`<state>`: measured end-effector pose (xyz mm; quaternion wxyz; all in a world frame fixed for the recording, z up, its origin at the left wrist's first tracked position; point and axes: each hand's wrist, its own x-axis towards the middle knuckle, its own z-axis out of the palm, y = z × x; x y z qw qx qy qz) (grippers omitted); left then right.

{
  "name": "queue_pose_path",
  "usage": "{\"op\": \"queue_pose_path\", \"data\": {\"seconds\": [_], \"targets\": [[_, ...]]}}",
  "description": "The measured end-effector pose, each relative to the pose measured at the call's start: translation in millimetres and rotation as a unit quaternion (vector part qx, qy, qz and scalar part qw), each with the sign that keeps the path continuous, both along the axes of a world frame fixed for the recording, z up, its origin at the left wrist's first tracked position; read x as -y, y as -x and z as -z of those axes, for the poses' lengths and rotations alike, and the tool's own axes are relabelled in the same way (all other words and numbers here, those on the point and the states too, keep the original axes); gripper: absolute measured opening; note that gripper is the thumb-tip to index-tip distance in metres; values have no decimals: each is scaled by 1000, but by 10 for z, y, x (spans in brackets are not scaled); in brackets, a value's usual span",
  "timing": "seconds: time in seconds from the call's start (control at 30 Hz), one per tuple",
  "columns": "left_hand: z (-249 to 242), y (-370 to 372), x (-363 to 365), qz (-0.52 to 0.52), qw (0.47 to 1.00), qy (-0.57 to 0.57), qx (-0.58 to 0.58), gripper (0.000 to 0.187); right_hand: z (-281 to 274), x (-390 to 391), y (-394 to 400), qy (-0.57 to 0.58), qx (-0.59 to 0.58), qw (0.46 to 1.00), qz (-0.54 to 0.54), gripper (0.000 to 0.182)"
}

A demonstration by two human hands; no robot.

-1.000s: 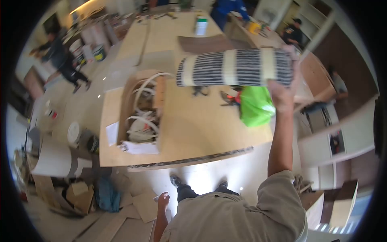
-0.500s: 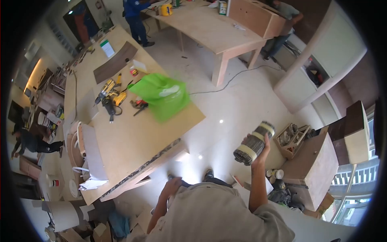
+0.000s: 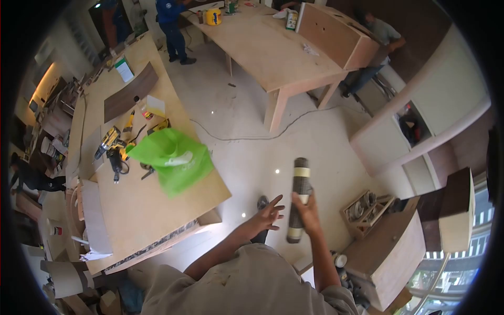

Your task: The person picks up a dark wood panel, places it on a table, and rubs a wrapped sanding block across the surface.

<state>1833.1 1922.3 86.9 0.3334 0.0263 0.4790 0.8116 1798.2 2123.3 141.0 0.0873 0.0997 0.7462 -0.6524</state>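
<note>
A dark roll with pale bands [image 3: 300,184] stands nearly upright in the picture, gripped around its lower half by my right hand [image 3: 308,210]. My left hand [image 3: 269,214], fingers spread and empty, is just left of the roll without touching it. On the wooden table [image 3: 142,220] to the left lies a green bag [image 3: 176,160]. Beside the bag are a yellow and black drill [image 3: 108,142], a small bottle [image 3: 142,106] and a curved brown panel [image 3: 131,93].
A second table [image 3: 257,63] carries a yellow tub [image 3: 213,17] and a wooden box [image 3: 336,37]. A cable [image 3: 252,138] crosses the floor. Wooden cabinet pieces [image 3: 391,257] and a tool crate [image 3: 365,210] stand at right. Several people work farther off.
The roll has swung from tilted to nearly upright and moved left with my right hand. My left hand has risen towards it, fingers spreading. The view has shifted, moving the left table leftwards.
</note>
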Motion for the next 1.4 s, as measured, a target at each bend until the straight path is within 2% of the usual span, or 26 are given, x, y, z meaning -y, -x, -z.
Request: {"op": "queue_pose_path", "data": {"seconds": [0.03,0.07,0.1,0.2,0.23,0.27,0.33,0.37,0.4,0.47,0.53,0.63,0.67,0.77,0.87,0.97,1.0,1.07,1.13,1.17,1.2,1.23,1.3,1.37,1.4], "targets": [[-17,182,-146,-27,999,-30,-20,92,-58,148,240,-35,0,999,-20,87],[346,415,-297,-94,983,1,-154,86,205,177,507,-59,-19,996,-66,94],[316,704,-297,-105,986,14,-129,83,412,215,763,-39,-81,992,-87,89],[-125,1262,-162,-144,987,26,-63,75,329,-12,1485,-45,21,983,-177,80],[-341,1422,-94,-162,985,10,-61,72,105,-77,1691,-40,62,971,-227,76],[-285,1562,-20,-160,985,35,-46,72,-57,-132,1874,-33,104,955,-277,72],[-192,2129,132,-199,967,61,144,79,-121,-151,2283,-149,-13,938,-312,67],[-131,2290,178,-209,963,89,144,78,-99,-178,2364,-209,-73,922,-318,64],[-98,2406,219,-221,958,115,145,76,19,-179,2463,-201,-120,921,-310,65],[-91,2651,317,-228,947,165,152,78,74,-114,2731,-224,-159,902,-333,65],[81,2842,420,-247,943,158,157,74,140,22,3049,-219,-173,886,-369,71],[114,3167,606,-248,944,131,174,70,163,303,3587,-253,-232,822,-455,81],[102,3276,635,-247,945,119,179,69,160,404,3802,-260,-202,797,-505,93],[-198,3623,726,-280,938,146,145,61,241,728,4362,-262,-318,734,-540,97],[-463,3936,955,-260,944,142,141,61,98,1091,4840,-300,-401,654,-567,94],[-592,4248,1317,-191,956,189,119,62,139,1537,5362,-273,-466,601,-589,89],[-619,4355,1464,-157,958,220,97,62,203,1716,5567,-293,-525,552,-577,82],[-466,4572,1813,-96,964,245,35,64,315,2073,5959,-233,-511,535,-631,90],[-450,4780,2151,-141,965,212,56,63,485,2477,6290,-172,-506,515,-670,94],[-463,4837,2330,-160,965,194,69,63,560,2639,6433,-170,-483,515,-687,91],[-255,4872,2521,-174,972,148,50,58,544,2841,6591,-170,-463,516,-700,89],[-257,4897,2696,-238,960,106,100,62,482,3063,6743,-171,-445,517,-711,86],[-291,5005,3040,-360,912,20,196,72,344,3402,6998,-172,-413,579,-681,92],[-344,5179,3489,-374,917,-10,141,85,237,3669,7212,-189,-345,649,-651,99],[-379,5254,3692,-380,918,-25,116,91,129,3822,7296,-232,-260,690,-634,103]]}}
